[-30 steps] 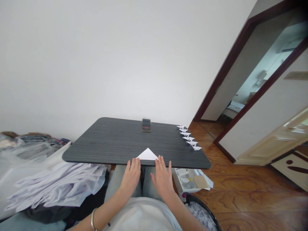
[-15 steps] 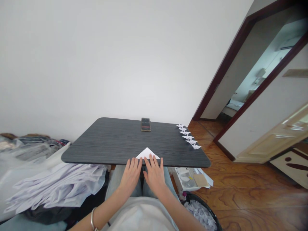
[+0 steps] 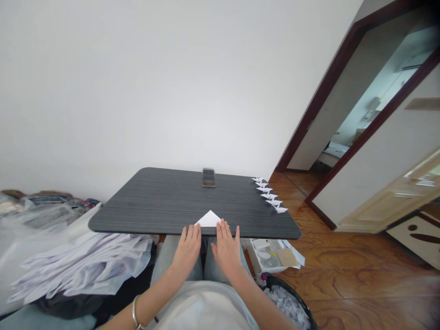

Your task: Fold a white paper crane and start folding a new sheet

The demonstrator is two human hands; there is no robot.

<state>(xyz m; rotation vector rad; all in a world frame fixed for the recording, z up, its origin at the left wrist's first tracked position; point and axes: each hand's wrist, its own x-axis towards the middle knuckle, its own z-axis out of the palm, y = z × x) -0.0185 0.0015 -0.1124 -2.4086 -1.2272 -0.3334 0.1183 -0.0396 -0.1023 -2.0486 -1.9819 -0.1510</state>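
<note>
A white sheet of paper folded into a triangle lies at the front edge of the dark table, its point facing away from me. My left hand rests with outstretched fingers at the triangle's left corner. Over the right corner lie the fingertips of my right hand, its fingers straight and the thumb apart. Both hands press flat from above, and the fingers cover the two near corners.
Several folded paper cranes line the table's right edge. A phone stands at the back. Crumpled-looking white paper fills a black bin on the floor at right, near a white box. White cloth-like sheets are piled at left.
My right hand has slid to the right along the triangle's near edge, from its middle to its right corner. The left hand has stayed almost in place.
</note>
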